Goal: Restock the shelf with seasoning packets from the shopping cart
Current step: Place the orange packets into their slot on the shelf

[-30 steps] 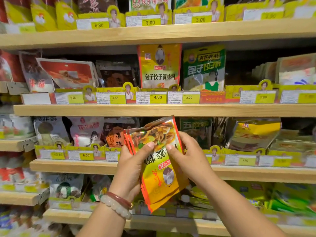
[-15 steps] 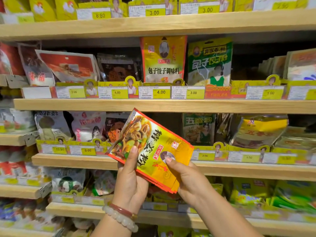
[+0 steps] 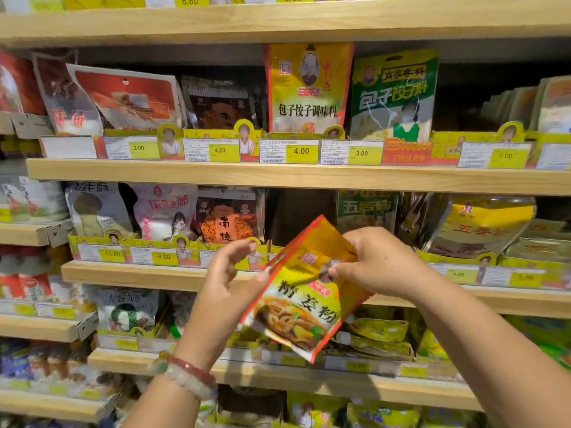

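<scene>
Shelf (image 3: 296, 177) packets (image 3: 307, 88) behind held packet (image 3: 302, 291)

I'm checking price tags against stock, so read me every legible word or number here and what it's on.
"包子饺子调味料": tall yellow red-edged packet on the upper shelf.
"4.00": yellow price tag below it.
"3.00": yellow tag beside that.
"4.50": yellow tag further left.
"2.00": leftmost yellow tag.
Fine print on all tags: too small to read.

Wooden shelf (image 3: 278, 177), several tiers. Seasoning packets (image 3: 307, 88) stand upright in rows behind yellow price tags (image 3: 301, 151). Dark gap (image 3: 301, 217) on the tier below, between packets.
</scene>
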